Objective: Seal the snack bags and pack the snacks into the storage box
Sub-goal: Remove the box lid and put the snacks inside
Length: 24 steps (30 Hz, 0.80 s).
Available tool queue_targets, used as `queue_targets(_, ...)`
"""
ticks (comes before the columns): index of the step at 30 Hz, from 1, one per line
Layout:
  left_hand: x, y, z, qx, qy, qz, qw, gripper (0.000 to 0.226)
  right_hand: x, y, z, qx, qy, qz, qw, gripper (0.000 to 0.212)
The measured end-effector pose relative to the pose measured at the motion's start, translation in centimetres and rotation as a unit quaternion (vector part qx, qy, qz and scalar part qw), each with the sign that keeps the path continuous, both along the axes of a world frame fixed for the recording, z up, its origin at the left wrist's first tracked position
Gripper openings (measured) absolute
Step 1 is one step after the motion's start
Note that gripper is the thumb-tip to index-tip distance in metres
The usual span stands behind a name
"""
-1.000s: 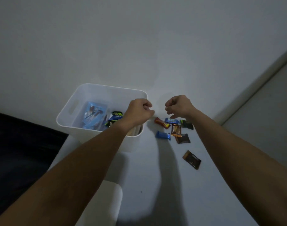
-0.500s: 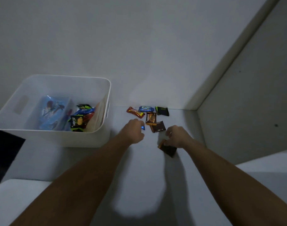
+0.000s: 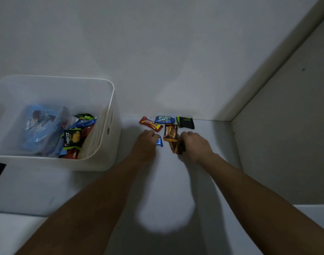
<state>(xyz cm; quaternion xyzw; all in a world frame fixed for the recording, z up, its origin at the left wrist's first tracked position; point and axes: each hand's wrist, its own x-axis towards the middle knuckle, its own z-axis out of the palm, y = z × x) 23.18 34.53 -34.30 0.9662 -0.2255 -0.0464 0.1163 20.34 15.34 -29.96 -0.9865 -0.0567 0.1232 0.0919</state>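
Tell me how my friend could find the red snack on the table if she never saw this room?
Start at the big white storage box on the left, then look right, to the little cluster of snacks by the wall. The red snack is at the cluster's left end, just beyond the left hand. It is the only red wrapper there, long and thin, with yellow lettering; its neighbours are blue, orange-brown and black-green.

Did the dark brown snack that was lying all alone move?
Yes. The dark brown snack lay alone nearer the person; now the right hand holds it up beside the orange snack, closer to the wall.
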Motion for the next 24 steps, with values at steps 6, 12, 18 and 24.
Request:
queue_targets(6,2.5,-0.1,-0.5,-0.016,-0.111,-0.017,0.994,0.037,3.1,-0.1,-0.5,-0.027,-0.035,0.015,0.999,0.07)
queue_targets(12,4.1,-0.7,0.1,-0.004,-0.015,0.015,1.0,0.08,5.0,-1.0,-1.0,0.038,0.037,0.009,0.999,0.105)
queue_targets(18,3.8,-0.4,-1.2,0.024,-0.012,0.014,1.0,0.081,5.3,-1.4,-1.3,0.013,0.041,0.004,0.999,0.097)
queue_targets(24,4.1,-1.1,-0.6,-0.05,0.022,0.018,0.998,0.082,5.2,-1.3,-1.0,0.02,0.042,0.016,0.999,0.091)
